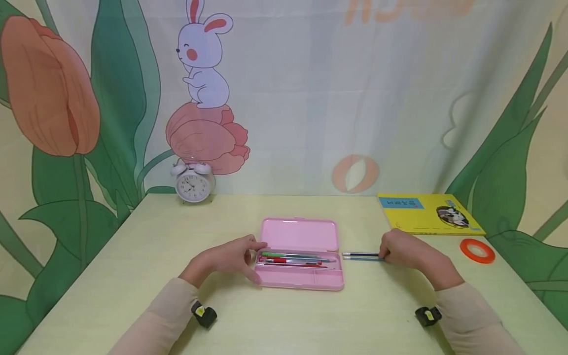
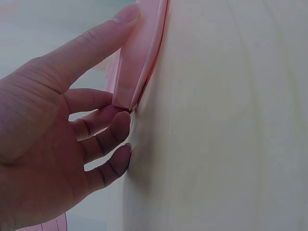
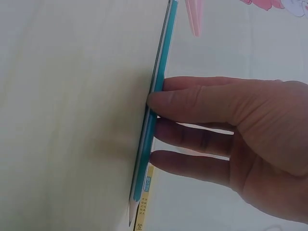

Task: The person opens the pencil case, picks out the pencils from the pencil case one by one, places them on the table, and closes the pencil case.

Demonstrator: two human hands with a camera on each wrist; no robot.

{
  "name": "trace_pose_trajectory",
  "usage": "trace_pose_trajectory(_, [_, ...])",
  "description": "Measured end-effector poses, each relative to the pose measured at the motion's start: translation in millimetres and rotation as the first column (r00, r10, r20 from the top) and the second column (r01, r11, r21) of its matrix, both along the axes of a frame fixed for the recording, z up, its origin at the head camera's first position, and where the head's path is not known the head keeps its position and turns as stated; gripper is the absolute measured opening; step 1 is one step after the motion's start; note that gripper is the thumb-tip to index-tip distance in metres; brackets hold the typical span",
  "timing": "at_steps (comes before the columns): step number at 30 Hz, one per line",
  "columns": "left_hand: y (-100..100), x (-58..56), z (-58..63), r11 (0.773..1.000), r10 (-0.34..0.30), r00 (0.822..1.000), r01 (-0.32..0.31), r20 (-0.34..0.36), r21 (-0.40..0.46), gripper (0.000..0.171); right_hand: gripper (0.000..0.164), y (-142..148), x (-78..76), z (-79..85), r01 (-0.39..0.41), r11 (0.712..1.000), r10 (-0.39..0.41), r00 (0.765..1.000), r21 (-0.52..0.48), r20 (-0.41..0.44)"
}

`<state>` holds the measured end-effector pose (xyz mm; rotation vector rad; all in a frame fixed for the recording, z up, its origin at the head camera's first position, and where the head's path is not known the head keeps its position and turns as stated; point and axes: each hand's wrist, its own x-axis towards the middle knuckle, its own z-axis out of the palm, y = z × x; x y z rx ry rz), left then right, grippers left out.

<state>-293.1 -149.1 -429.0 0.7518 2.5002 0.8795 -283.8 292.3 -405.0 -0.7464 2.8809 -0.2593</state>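
A pink pencil case (image 1: 284,280) lies on the table with its lid (image 1: 299,234) folded back. Several pens and pencils (image 1: 290,259) fill its long compartment, a green and a red one among them. My left hand (image 1: 228,256) holds the case's left end, thumb at the front corner and fingers behind. In the left wrist view, the thumb lies along the pink side wall (image 2: 139,53). To the right of the case, my right hand (image 1: 404,249) pinches a teal pencil (image 3: 166,43) and a dark pencil (image 1: 361,254) side by side, their eraser ends toward the case.
A white alarm clock (image 1: 194,186) stands at the back left of the table. On the back right lies a yellow book (image 1: 419,217), with an orange tape roll (image 1: 466,250) in front of it. A printed curtain (image 1: 288,98) hangs behind the table.
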Motion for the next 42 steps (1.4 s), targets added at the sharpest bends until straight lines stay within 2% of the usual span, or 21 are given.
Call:
trace_pose_trajectory(9, [-0.2,1.4,1.5,1.000,-0.003,1.000,0.003,-0.003,-0.006,0.093,0.010,-2.3,-0.9,-0.9,0.022,1.000,-0.022,1.000,0.007,-0.002])
trace_pose_trajectory(18, [-0.9,-0.9,1.3,1.000,0.003,1.000,-0.003,0.002,-0.014,0.094,0.009,-2.4,-1.3,4.7,0.045,0.999,-0.045,0.999,0.019,0.030])
trace_pose_trajectory(28, [-0.6,-0.5,1.1,1.000,0.003,1.000,-0.002,0.009,-0.014,0.094,0.010,-0.1,-2.0,3.0,0.077,0.997,-0.078,0.996,0.024,0.050])
trace_pose_trajectory(42, [-1.4,-0.7,0.1,1.000,-0.007,1.000,0.007,0.006,-0.002,0.095,0.011,1.4,-2.7,1.9,0.073,0.997,-0.074,0.996,0.022,0.045])
